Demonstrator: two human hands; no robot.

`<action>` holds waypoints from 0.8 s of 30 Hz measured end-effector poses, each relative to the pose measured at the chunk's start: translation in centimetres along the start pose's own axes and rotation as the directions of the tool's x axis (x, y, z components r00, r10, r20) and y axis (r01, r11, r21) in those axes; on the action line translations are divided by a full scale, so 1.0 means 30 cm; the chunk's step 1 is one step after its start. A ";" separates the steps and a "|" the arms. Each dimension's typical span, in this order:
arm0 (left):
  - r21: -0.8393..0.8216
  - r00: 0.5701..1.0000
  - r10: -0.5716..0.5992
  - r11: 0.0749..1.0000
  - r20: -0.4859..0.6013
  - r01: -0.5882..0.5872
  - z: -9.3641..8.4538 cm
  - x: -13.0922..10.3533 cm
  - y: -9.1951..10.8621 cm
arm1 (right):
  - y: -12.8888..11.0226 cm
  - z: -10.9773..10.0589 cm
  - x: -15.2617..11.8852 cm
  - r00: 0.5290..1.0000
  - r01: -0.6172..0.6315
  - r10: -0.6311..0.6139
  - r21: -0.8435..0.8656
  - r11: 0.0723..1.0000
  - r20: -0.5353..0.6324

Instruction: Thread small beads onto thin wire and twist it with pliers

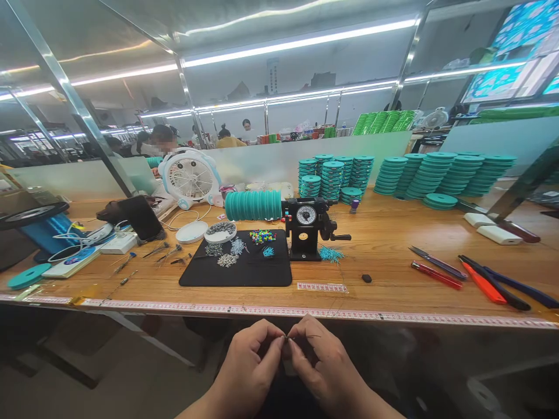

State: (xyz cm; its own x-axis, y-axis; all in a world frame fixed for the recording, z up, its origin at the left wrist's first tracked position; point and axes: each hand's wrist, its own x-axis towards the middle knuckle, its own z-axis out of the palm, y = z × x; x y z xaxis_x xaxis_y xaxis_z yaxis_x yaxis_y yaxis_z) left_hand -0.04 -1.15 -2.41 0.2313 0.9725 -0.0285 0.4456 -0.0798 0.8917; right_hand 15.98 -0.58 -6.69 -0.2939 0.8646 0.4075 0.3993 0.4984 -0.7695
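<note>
Because it is so tiny, the small dark piece (286,340) shows as little more than a speck between my fingertips, just off the near edge of the table (379,250). My left hand (250,364) and right hand (326,362) each press thumb toward forefinger, seemingly pinching it from either side; exactly what it is, I cannot tell. A hair-thin line (313,336) shows against my right forefinger, perhaps part of it. I judge it nearly weightless and easily dropped, the line springy and slippery, so the very tips should hold it, close to where both pinches meet. At the far left corner of the black mat (238,277), a round white dish (219,240) holds grey bits, with a flat white disc (192,232), perhaps its lid, beside it. Silvery bits (227,260), clear pieces (237,246), multicoloured beads (262,236) and turquoise slivers (268,252) lie loose on the mat.
</note>
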 end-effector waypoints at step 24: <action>0.246 0.967 -0.128 0.967 0.220 0.072 -0.078 0.036 0.081 | -0.044 -0.055 0.010 0.979 -0.132 0.108 0.132 0.982 0.173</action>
State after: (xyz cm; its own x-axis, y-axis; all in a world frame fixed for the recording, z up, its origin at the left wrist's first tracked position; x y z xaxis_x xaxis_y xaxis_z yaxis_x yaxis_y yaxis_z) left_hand -0.72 0.21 0.78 0.3573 0.9024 -0.2409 0.6600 -0.0614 0.7487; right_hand 16.80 -0.87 -4.75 -0.3944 0.8895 0.2307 0.3162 0.3670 -0.8748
